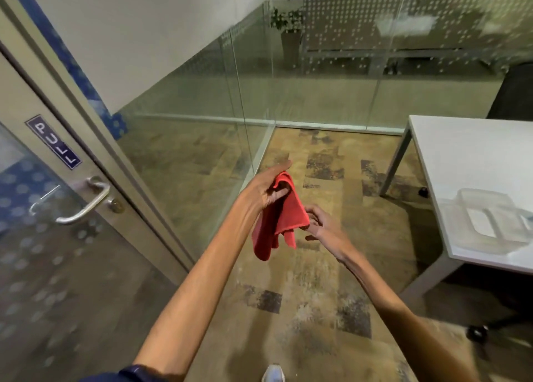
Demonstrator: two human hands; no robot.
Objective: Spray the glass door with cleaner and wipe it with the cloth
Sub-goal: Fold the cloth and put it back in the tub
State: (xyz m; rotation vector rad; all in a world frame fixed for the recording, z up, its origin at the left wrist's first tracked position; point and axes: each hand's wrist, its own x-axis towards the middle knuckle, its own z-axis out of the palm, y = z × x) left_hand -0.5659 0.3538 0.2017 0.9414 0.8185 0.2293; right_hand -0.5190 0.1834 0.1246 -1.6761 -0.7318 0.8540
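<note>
A red cloth (284, 217) hangs in front of me at the middle of the view. My left hand (264, 192) grips its top, thumb raised and fingers curled into the fabric. My right hand (321, 227) pinches the cloth's right edge lower down. The glass door (43, 260) stands to my left, with a frosted dot pattern, a metal lever handle (86, 202) and a blue PULL sign (53, 142). No spray bottle shows anywhere in view.
Glass partition walls (202, 122) run from the door frame to the far corner. A white table (476, 179) with a clear plastic container (490, 223) stands at right, a dark chair behind it. Patterned carpet (317, 295) lies underfoot. My shoe (272, 373) shows at the bottom.
</note>
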